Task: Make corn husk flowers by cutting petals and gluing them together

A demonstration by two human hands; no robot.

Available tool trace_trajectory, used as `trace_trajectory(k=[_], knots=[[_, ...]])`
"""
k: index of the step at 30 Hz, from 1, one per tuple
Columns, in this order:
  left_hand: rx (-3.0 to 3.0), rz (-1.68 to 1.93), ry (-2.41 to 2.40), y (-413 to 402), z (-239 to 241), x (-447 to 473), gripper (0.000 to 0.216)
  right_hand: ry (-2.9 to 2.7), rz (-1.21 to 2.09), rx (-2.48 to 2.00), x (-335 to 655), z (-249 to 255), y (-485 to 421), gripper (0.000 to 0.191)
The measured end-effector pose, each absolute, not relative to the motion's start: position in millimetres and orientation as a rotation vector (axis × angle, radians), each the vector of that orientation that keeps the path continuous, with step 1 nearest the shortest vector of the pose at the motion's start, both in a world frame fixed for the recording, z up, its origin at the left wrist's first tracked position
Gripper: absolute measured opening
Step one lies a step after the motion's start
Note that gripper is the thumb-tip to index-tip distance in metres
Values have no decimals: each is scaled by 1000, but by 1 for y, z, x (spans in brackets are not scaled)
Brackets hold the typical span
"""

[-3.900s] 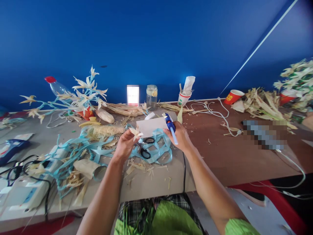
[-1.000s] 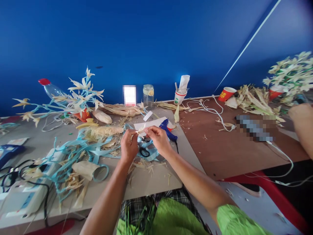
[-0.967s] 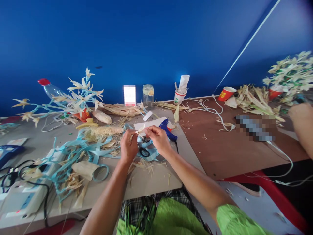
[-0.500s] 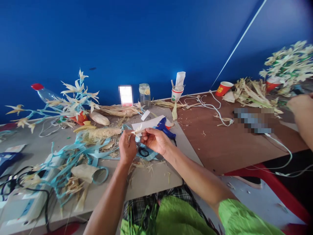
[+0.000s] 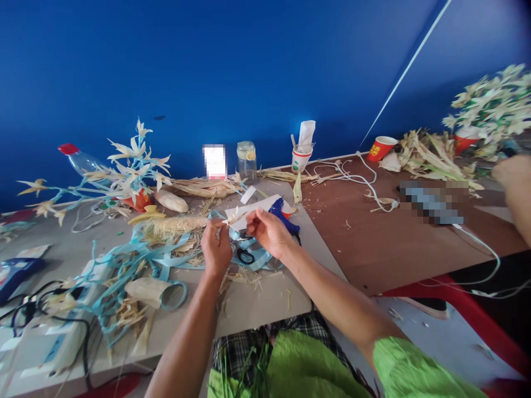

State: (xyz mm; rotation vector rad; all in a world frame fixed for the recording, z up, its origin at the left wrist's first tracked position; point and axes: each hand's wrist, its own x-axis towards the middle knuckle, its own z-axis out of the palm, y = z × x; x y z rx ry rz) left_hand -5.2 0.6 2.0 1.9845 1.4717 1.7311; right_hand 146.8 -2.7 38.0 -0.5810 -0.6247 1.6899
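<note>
1. Behind our messy grey table (image 5: pixel 257 309) stands a big blue wall (image 5: pixel 232 66).
2. Our left hand (image 5: pixel 215 250) is pinched shut on a small husk flower (image 5: pixel 231 216), just above the blue ribbon pile (image 5: pixel 166 254).
3. Our right hand (image 5: pixel 269 232) is curled, with its fingertips close beside the flower. We cannot tell if they grip a petal or only touch it.
4. A few seconds ago our right hand held the blue glue gun (image 5: pixel 284 216). Now the gun lies on the table by the white paper (image 5: pixel 257 205), just behind our right hand.
5. That tells us the gluing bit looks done, and both hands are now busy shaping the flower.
6. Half a second ago the right hand was lower and flatter. Now it is up by the flower's tip.
7. Black scissors (image 5: pixel 245 255) lie on the ribbon under our hands.
8. Another person's arm (image 5: pixel 516 188) shows at the far right, well apart from us.
</note>
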Motion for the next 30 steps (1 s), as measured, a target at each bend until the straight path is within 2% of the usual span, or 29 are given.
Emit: trace_trajectory(k=[8,30], knots=[[2068,1667,1464,-5,9,0,7,-889,1459,-815,126,34,-7,21],[2082,1673,1436,-6,10,0,9,-585,1784,-613,137,35,-8,9]])
